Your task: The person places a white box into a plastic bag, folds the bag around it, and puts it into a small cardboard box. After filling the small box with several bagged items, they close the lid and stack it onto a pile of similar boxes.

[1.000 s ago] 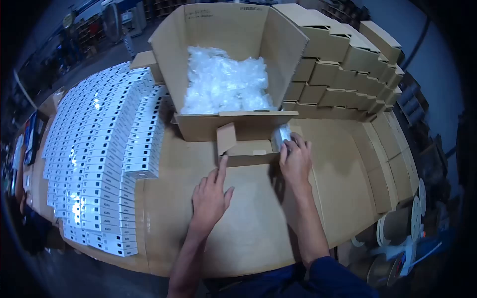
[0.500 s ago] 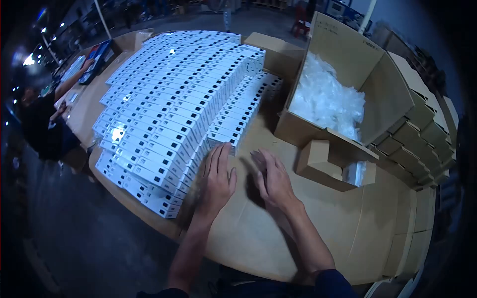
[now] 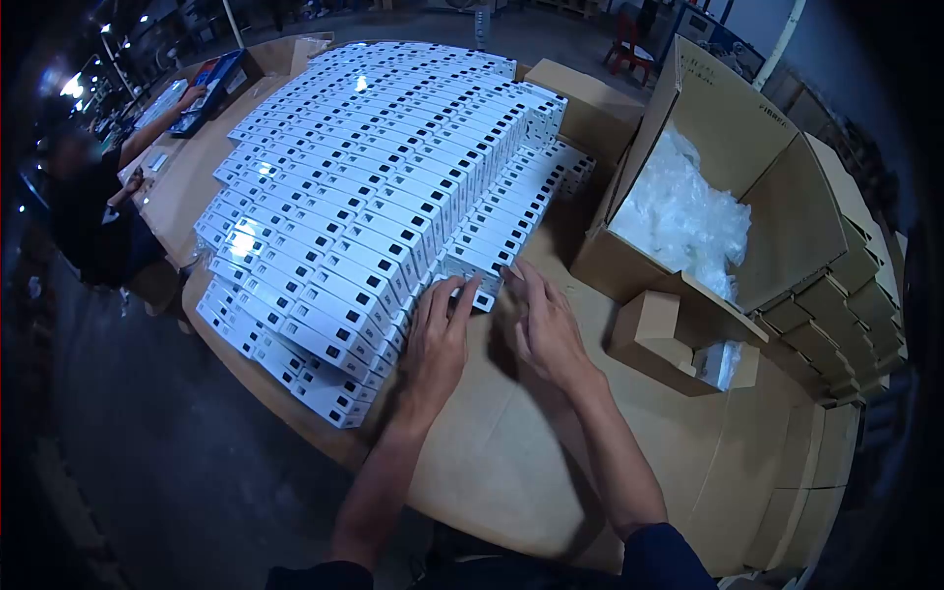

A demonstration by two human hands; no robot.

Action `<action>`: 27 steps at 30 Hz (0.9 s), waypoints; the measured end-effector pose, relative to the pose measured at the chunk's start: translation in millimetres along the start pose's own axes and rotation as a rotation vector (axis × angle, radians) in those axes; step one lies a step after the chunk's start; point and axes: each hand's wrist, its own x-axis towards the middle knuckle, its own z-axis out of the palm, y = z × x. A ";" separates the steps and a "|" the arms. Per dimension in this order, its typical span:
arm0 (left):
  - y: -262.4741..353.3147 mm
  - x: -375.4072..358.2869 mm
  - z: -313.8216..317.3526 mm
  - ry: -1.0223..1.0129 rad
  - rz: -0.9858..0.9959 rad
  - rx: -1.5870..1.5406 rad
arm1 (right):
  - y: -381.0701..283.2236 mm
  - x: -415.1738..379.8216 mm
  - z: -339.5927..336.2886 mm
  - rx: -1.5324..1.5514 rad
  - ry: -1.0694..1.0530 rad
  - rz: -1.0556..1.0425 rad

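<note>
Long rows of slim white boxes (image 3: pixel 324 197) with black squares on their ends are stacked in tiers on the cardboard-covered table. At the near end of the lower right row, a white box (image 3: pixel 483 298) sticks out slightly between my hands. My left hand (image 3: pixel 440 339) has its fingers bent over the box's left part, with the thumb against its near side. My right hand (image 3: pixel 547 329) is curled at the right end, fingertips touching the box. My fingers hide part of the box.
A large open carton (image 3: pixel 678 206) of clear plastic bags stands to the right. Before it lies a small open cardboard box (image 3: pixel 659 339) with a plastic-wrapped item inside. Flattened cartons (image 3: pixel 836 295) are stacked at the far right. Another person (image 3: pixel 93 211) works at the left, near a blue tray (image 3: pixel 208 93).
My hands have closed in on the near end of the right row, where a box now sticks out. The view has shifted, so the stacks appear slightly further right.
</note>
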 end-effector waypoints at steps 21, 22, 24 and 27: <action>163.3 117.9 -20.2 0.032 0.376 -0.794 | 2.0 -87.7 -201.6 1.095 0.226 0.366; 168.4 139.4 -11.7 -0.009 0.368 -0.768 | 12.9 -85.2 -216.2 0.920 0.263 0.338; 179.1 184.8 12.4 -0.147 0.400 -0.748 | 34.8 -74.8 -248.1 0.449 0.341 0.228; 195.2 248.4 74.0 -0.401 0.673 -0.611 | 66.1 -58.0 -279.5 0.090 0.486 0.225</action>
